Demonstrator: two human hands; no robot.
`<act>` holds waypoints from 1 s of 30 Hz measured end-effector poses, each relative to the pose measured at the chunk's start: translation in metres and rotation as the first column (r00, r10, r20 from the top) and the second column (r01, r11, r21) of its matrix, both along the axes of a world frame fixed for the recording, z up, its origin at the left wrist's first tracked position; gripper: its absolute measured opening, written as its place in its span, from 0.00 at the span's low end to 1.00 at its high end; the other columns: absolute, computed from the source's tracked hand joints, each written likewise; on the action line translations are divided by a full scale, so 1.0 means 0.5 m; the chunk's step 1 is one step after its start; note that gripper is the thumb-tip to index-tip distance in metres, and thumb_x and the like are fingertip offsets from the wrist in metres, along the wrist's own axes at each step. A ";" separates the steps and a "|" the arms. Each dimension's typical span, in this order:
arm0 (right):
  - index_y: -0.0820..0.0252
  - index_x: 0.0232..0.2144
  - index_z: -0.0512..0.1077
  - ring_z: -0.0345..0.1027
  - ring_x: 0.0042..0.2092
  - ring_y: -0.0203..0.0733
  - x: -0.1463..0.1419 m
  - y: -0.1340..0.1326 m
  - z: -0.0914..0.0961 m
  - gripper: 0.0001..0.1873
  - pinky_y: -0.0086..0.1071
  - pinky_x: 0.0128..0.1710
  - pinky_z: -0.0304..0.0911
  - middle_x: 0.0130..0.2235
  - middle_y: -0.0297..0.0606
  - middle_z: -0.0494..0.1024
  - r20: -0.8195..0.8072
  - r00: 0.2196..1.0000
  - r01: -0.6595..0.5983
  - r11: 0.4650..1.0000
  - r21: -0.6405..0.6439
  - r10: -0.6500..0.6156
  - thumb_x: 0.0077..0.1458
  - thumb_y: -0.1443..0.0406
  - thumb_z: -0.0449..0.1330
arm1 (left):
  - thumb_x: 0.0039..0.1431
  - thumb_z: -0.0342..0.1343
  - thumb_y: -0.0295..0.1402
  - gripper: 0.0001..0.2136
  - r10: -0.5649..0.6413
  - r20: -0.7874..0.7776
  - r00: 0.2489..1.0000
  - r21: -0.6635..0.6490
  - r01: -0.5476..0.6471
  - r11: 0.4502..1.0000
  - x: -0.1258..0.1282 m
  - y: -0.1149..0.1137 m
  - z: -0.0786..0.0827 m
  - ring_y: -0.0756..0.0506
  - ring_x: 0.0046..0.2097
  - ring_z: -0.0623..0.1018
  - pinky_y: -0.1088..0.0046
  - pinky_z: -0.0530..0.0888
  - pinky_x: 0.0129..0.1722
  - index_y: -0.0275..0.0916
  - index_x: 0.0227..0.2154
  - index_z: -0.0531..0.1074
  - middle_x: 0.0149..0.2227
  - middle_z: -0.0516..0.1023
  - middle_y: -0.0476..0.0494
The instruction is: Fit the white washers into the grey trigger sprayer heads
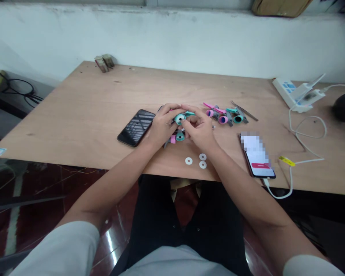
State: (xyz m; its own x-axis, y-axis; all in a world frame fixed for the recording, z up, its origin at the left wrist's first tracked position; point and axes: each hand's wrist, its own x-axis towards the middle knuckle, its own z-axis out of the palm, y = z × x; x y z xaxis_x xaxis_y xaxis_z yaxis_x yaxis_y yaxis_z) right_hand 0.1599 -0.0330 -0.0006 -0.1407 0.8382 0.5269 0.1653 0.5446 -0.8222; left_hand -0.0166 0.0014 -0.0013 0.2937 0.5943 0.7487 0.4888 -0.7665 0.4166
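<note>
A whitewashed wall (172, 42) stands behind a pale plywood table (74, 111) bearing a white power strip (290, 94) and a black smartphone (136, 127). Mid-table, the left hand (162, 124) and right hand (198, 128), curled close together, pinch a teal plastic ring (179, 119) between their fingertips, just beside pink and teal plastic clips (222, 117).

Your left hand (162, 124) and right hand (198, 130) hide most of the teal-and-pink clips (179, 135) between them; the phone (255, 155) screen is pixelated, and the top edge cuts off the cardboard box (280, 7).
</note>
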 end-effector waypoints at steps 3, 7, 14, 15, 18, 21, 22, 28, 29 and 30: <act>0.51 0.69 0.69 0.71 0.23 0.37 0.000 -0.003 0.003 0.27 0.31 0.23 0.71 0.27 0.28 0.78 0.009 1.000 -0.002 1.000 -0.006 0.002 0.70 0.58 0.59 | 0.72 0.60 0.35 0.11 -0.006 -0.007 1.000 0.008 0.006 1.000 -0.001 0.001 -0.003 0.42 0.55 0.81 0.61 0.80 0.57 0.44 0.53 0.83 0.55 0.82 0.39; 0.50 0.66 0.74 0.67 0.22 0.34 0.000 -0.009 0.009 0.25 0.31 0.23 0.70 0.28 0.28 0.79 0.008 1.000 0.002 1.000 0.020 -0.002 0.70 0.60 0.59 | 0.71 0.60 0.33 0.10 -0.014 -0.003 1.000 0.047 0.014 0.999 0.001 -0.001 -0.002 0.42 0.55 0.82 0.60 0.80 0.57 0.43 0.51 0.82 0.54 0.82 0.39; 0.50 0.57 0.77 0.64 0.20 0.32 -0.006 -0.006 0.001 0.18 0.30 0.20 0.67 0.31 0.30 0.80 -0.056 0.998 0.030 1.000 -0.005 -0.031 0.72 0.54 0.57 | 0.71 0.58 0.33 0.15 -0.003 -0.004 1.000 0.040 0.004 0.999 0.007 0.001 -0.004 0.41 0.59 0.81 0.59 0.78 0.60 0.44 0.57 0.80 0.59 0.80 0.39; 0.50 0.57 0.75 0.64 0.19 0.32 -0.007 -0.004 -0.001 0.17 0.30 0.20 0.66 0.30 0.29 0.80 -0.081 0.996 0.040 0.999 -0.004 -0.040 0.72 0.53 0.58 | 0.71 0.58 0.32 0.16 0.003 -0.003 1.000 0.053 -0.002 0.999 0.007 0.003 -0.007 0.40 0.60 0.80 0.58 0.78 0.61 0.46 0.59 0.79 0.60 0.79 0.39; 0.49 0.55 0.68 0.63 0.18 0.31 -0.009 -0.001 -0.005 0.18 0.28 0.18 0.63 0.30 0.26 0.79 -0.123 0.992 0.038 0.999 -0.032 -0.042 0.72 0.49 0.59 | 0.71 0.57 0.33 0.19 0.018 -0.017 1.000 0.076 -0.016 0.997 0.003 0.013 -0.016 0.39 0.63 0.78 0.54 0.77 0.63 0.51 0.62 0.77 0.63 0.77 0.41; 0.50 0.47 0.67 0.63 0.17 0.31 -0.008 0.000 0.000 0.15 0.28 0.17 0.61 0.27 0.24 0.77 -0.120 0.993 0.012 0.998 -0.059 -0.019 0.70 0.48 0.60 | 0.72 0.58 0.35 0.19 0.014 -0.055 0.998 0.076 -0.010 0.997 -0.002 0.019 -0.010 0.36 0.66 0.75 0.47 0.75 0.66 0.54 0.63 0.76 0.67 0.73 0.41; 0.50 0.45 0.67 0.63 0.17 0.31 -0.006 0.001 0.002 0.14 0.28 0.17 0.60 0.26 0.24 0.76 -0.123 0.992 0.020 0.998 -0.055 -0.027 0.70 0.49 0.61 | 0.71 0.59 0.37 0.20 0.009 -0.064 0.998 0.076 -0.004 0.997 -0.002 0.016 -0.001 0.34 0.68 0.73 0.44 0.73 0.68 0.54 0.63 0.75 0.69 0.71 0.41; 0.51 0.42 0.67 0.63 0.18 0.33 0.002 0.014 0.001 0.07 0.29 0.17 0.60 0.25 0.25 0.74 -0.164 0.968 0.190 0.982 -0.013 -0.190 0.70 0.56 0.59 | 0.67 0.62 0.45 0.24 0.013 0.114 0.993 0.062 -0.020 0.998 0.019 -0.154 0.081 0.29 0.72 0.68 0.37 0.67 0.72 0.54 0.64 0.68 0.66 0.70 0.36; 0.52 0.43 0.67 0.63 0.18 0.33 0.004 0.018 -0.002 0.07 0.30 0.17 0.60 0.25 0.26 0.75 -0.148 0.966 0.212 0.977 -0.007 -0.211 0.71 0.56 0.58 | 0.69 0.58 0.44 0.21 -0.024 0.190 0.981 0.087 0.007 0.996 0.022 -0.207 0.091 0.32 0.67 0.73 0.38 0.72 0.69 0.57 0.62 0.68 0.60 0.74 0.38; 0.52 0.44 0.68 0.64 0.18 0.34 0.005 0.023 -0.006 0.08 0.30 0.18 0.61 0.26 0.27 0.75 -0.122 0.967 0.227 0.974 0.001 -0.225 0.72 0.56 0.57 | 0.70 0.55 0.44 0.20 -0.056 0.195 0.979 0.080 0.041 0.996 0.021 -0.262 0.099 0.33 0.64 0.76 0.37 0.74 0.66 0.61 0.63 0.67 0.56 0.76 0.40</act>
State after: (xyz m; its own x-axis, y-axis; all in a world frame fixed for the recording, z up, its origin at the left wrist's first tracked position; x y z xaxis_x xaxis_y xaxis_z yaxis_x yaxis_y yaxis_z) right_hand 0.1626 -0.0217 -0.0038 0.1167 0.8327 0.5413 0.1864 0.5170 -0.8354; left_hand -0.0062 -0.1293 0.0483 0.1635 0.5229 0.8366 0.3649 -0.8199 0.4411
